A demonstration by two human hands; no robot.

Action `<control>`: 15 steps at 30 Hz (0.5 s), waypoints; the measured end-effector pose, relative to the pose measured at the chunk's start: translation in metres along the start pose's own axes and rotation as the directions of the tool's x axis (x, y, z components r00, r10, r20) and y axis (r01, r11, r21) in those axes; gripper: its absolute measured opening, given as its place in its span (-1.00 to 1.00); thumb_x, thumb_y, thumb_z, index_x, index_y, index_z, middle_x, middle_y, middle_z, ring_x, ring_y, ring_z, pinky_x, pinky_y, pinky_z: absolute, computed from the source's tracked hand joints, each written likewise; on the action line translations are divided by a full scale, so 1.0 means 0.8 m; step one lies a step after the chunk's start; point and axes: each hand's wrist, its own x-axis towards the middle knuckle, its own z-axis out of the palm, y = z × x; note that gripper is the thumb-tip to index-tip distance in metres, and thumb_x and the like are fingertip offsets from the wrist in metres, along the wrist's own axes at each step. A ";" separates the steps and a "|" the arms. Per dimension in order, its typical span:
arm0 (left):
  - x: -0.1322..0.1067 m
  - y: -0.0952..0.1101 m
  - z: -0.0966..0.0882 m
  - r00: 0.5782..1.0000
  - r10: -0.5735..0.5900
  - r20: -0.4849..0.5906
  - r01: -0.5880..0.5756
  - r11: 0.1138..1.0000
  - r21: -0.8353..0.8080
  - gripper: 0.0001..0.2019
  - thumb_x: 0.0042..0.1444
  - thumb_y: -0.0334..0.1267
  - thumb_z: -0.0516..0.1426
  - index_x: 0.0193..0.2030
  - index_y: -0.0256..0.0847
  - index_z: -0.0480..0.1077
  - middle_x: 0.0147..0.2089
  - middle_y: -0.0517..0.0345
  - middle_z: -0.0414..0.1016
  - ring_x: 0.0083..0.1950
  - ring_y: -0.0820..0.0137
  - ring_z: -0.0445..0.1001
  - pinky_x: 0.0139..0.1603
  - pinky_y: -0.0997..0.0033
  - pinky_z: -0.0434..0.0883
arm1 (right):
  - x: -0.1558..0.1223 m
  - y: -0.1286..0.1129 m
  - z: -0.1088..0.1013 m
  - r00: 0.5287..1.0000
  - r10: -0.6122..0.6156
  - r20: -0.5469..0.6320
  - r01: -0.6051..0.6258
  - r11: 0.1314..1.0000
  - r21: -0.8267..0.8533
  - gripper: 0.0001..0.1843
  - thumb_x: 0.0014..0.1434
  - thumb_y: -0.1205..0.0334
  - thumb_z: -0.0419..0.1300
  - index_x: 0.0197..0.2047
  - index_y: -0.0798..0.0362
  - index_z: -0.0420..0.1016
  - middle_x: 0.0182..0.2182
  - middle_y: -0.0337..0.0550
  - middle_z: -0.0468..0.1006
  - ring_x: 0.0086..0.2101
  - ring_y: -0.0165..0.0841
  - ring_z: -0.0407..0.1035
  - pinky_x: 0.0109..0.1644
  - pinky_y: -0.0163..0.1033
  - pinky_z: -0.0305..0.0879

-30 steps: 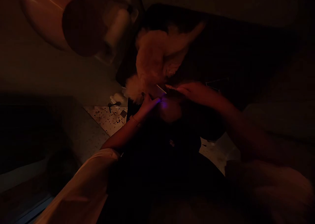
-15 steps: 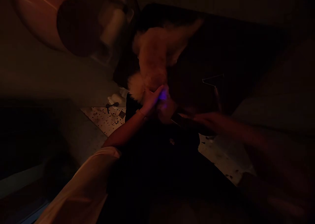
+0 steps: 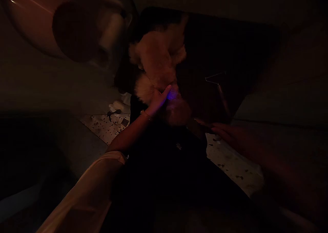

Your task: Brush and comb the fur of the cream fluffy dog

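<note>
1. The animal [image 3: 157, 57], pale and furry, lies on the dark tabletop [image 3: 238, 52] in front of me, its near end reaching over towards my lap [image 3: 164, 178].
2. My left hand [image 3: 157, 99] is against the fur near that end, thumb stretched along the top. The other fingers are lost in shadow, so I cannot tell whether they are closed. A blue-violet glow [image 3: 172, 93] falls just beside the thumb.
3. My right hand [image 3: 219, 127] is clamped on a dark tool [image 3: 196, 125], just beside the animal's near end. Both are blurred, and I cannot tell whether tool and fur touch.
4. Beyond my right hand, a wire frame [image 3: 214, 78] lies on the tabletop, close to a slim handle [image 3: 222, 97].
5. A bracelet [image 3: 146, 115] circles my left wrist, below it a pale sleeve [image 3: 94, 181].
6. Speckled floor [image 3: 237, 171] shows on either side of my lap.
7. At upper left, a white roll [image 3: 112, 30] is near a dark disc [image 3: 70, 31].
</note>
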 end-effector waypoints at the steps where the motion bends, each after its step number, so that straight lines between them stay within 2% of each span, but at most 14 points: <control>1: -0.004 0.004 -0.012 0.996 0.014 0.087 -0.023 0.994 0.103 -0.69 0.27 -0.06 0.13 -0.12 -0.32 0.46 -0.06 -0.08 0.54 -0.02 0.23 0.51 0.10 0.23 0.43 | 0.001 -0.003 0.001 0.999 0.007 -0.051 -0.006 1.000 0.018 -0.44 0.25 -0.19 -0.07 0.00 -0.03 0.56 -0.05 -0.05 0.60 -0.10 -0.11 0.51 0.00 -0.03 0.41; 2: -0.009 0.009 -0.024 0.984 0.014 0.180 -0.057 0.971 0.233 -0.68 0.25 -0.04 0.15 -0.19 -0.31 0.48 -0.15 -0.07 0.55 -0.09 0.21 0.51 0.08 0.18 0.42 | 0.003 -0.004 0.001 0.997 0.012 -0.080 -0.008 0.999 0.050 -0.45 0.25 -0.18 -0.07 -0.02 -0.02 0.55 -0.07 -0.05 0.60 -0.12 -0.13 0.50 -0.02 -0.07 0.40; 3: -0.014 0.017 -0.035 0.979 0.059 0.194 -0.123 0.933 0.337 -0.69 0.23 -0.03 0.16 -0.21 -0.30 0.48 -0.19 -0.07 0.55 -0.13 0.20 0.49 0.10 0.14 0.39 | 0.005 -0.005 0.000 0.995 0.024 -0.092 -0.016 0.996 0.091 -0.46 0.25 -0.19 -0.06 -0.06 -0.01 0.54 -0.15 -0.05 0.61 -0.18 -0.17 0.49 -0.09 -0.12 0.40; 4: -0.019 0.025 -0.043 0.976 0.149 0.161 -0.203 0.889 0.410 -0.68 0.23 -0.02 0.15 -0.19 -0.30 0.47 -0.18 -0.08 0.53 -0.10 0.18 0.47 0.15 0.11 0.36 | 0.008 -0.005 -0.002 0.996 0.040 -0.079 -0.029 0.990 0.139 -0.46 0.25 -0.22 -0.07 -0.09 -0.01 0.53 -0.24 -0.07 0.60 -0.26 -0.21 0.47 -0.18 -0.17 0.37; 5: -0.022 0.034 -0.047 0.954 0.262 0.145 -0.300 0.839 0.454 -0.66 0.23 -0.02 0.15 -0.12 -0.30 0.46 -0.11 -0.12 0.51 -0.01 0.14 0.45 0.22 0.08 0.30 | 0.011 -0.005 -0.005 0.997 0.053 -0.053 -0.043 0.982 0.184 -0.45 0.25 -0.25 -0.07 -0.13 0.00 0.51 -0.35 -0.10 0.56 -0.35 -0.26 0.42 -0.27 -0.21 0.32; 6: -0.023 0.043 -0.046 0.911 0.360 0.202 -0.413 0.776 0.476 -0.64 0.22 -0.04 0.17 -0.02 -0.31 0.43 0.00 -0.15 0.47 0.10 0.10 0.40 0.30 0.05 0.22 | 0.014 -0.005 -0.007 0.998 0.060 -0.019 -0.054 0.973 0.224 -0.45 0.24 -0.28 -0.06 -0.19 0.02 0.48 -0.44 -0.13 0.49 -0.42 -0.32 0.35 -0.35 -0.24 0.25; 7: -0.021 0.050 -0.041 0.848 0.422 0.320 -0.529 0.702 0.477 -0.60 0.19 -0.07 0.20 0.05 -0.31 0.40 0.09 -0.16 0.43 0.18 0.08 0.35 0.37 0.02 0.13 | 0.017 -0.005 -0.008 0.998 0.059 0.004 -0.058 0.964 0.260 -0.44 0.23 -0.30 -0.05 -0.25 0.03 0.45 -0.52 -0.17 0.40 -0.48 -0.36 0.27 -0.40 -0.26 0.18; 8: -0.017 0.056 -0.031 0.769 0.425 0.478 -0.630 0.634 0.449 -0.56 0.14 -0.11 0.24 0.09 -0.30 0.39 0.15 -0.14 0.39 0.24 0.07 0.32 0.44 0.00 0.00 | 0.019 -0.006 -0.009 0.999 0.050 0.018 -0.053 0.956 0.290 -0.45 0.23 -0.30 -0.03 -0.30 0.04 0.41 -0.55 -0.20 0.34 -0.50 -0.40 0.21 -0.42 -0.28 0.13; 9: -0.011 0.059 -0.020 0.698 0.382 0.605 -0.690 0.585 0.427 -0.60 0.06 -0.15 0.28 0.01 -0.29 0.44 0.08 -0.11 0.44 0.20 0.07 0.36 0.47 -0.04 -0.13 | 0.021 -0.007 -0.010 0.999 0.031 0.033 -0.040 0.948 0.314 -0.46 0.23 -0.30 -0.02 -0.33 0.05 0.38 -0.54 -0.21 0.31 -0.49 -0.42 0.19 -0.41 -0.29 0.12; 10: -0.005 0.060 -0.007 0.652 0.311 0.692 -0.715 0.556 0.424 -0.71 -0.01 -0.14 0.32 -0.20 -0.28 0.50 -0.12 -0.06 0.50 0.07 0.08 0.43 0.47 -0.07 -0.16 | 0.023 -0.008 -0.012 0.999 0.014 0.032 -0.024 0.940 0.339 -0.46 0.23 -0.29 -0.01 -0.35 0.06 0.35 -0.53 -0.21 0.31 -0.48 -0.43 0.18 -0.40 -0.31 0.12; 11: 0.002 0.059 0.006 0.611 0.238 0.755 -0.723 0.555 0.411 -0.76 -0.03 -0.11 0.32 -0.42 -0.25 0.47 -0.34 0.00 0.47 -0.08 0.11 0.48 0.45 -0.07 -0.11 | 0.023 -0.010 -0.013 1.000 0.011 0.013 -0.015 0.932 0.363 -0.47 0.24 -0.28 0.00 -0.37 0.06 0.32 -0.51 -0.21 0.31 -0.47 -0.44 0.19 -0.39 -0.32 0.12; 13: 0.012 0.052 0.026 0.586 0.134 0.799 -0.693 0.594 0.408 -0.63 -0.05 -0.12 0.30 -0.70 -0.20 0.28 -0.61 0.11 0.24 -0.37 0.21 0.43 0.29 -0.04 0.17 | 0.026 -0.016 -0.018 0.997 0.043 -0.068 -0.011 0.912 0.409 -0.49 0.25 -0.25 -0.01 -0.37 0.06 0.28 -0.49 -0.21 0.30 -0.47 -0.46 0.19 -0.41 -0.34 0.11; 15: 0.014 0.043 0.036 0.605 0.113 0.788 -0.653 0.637 0.410 -0.62 -0.03 -0.24 0.23 -0.75 -0.18 0.18 -0.67 0.14 0.15 -0.49 0.27 0.34 0.05 0.06 0.31 | 0.032 -0.024 -0.025 0.976 0.109 -0.190 -0.014 0.897 0.441 -0.53 0.29 -0.19 -0.05 -0.37 0.06 0.23 -0.52 -0.24 0.26 -0.51 -0.50 0.14 -0.45 -0.36 0.05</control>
